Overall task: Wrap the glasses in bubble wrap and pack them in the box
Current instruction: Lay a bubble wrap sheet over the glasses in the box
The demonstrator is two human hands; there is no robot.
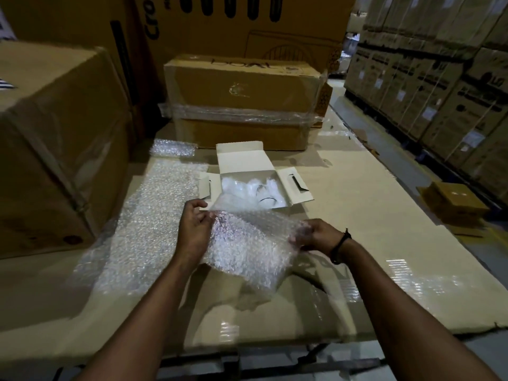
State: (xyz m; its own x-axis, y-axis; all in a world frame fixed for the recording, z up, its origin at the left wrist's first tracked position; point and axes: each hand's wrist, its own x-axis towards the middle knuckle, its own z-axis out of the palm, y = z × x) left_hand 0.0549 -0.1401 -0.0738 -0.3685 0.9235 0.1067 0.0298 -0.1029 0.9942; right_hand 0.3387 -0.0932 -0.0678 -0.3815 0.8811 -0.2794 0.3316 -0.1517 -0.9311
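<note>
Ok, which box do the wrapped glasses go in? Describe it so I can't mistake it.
On the cardboard-covered table, look just beyond both hands, in front of the big taped brown carton. It is the small open white cardboard box, flaps spread, already holding wrapped bundles; every other box around is brown and closed.

Big carton [55, 144] sitting at left on desk [371, 243], cardboard covering desktop. Taped carton [242, 103] lying at far end, plastic film banding its middle. Tall printed carton [220, 23] standing behind it, black lettering showing. Small brown box [453, 202] resting off desk's right edge, lower down. Stacked cartons [439, 78] lining right side, white labels showing. Dark frame showing beneath near edge of desk.
</note>
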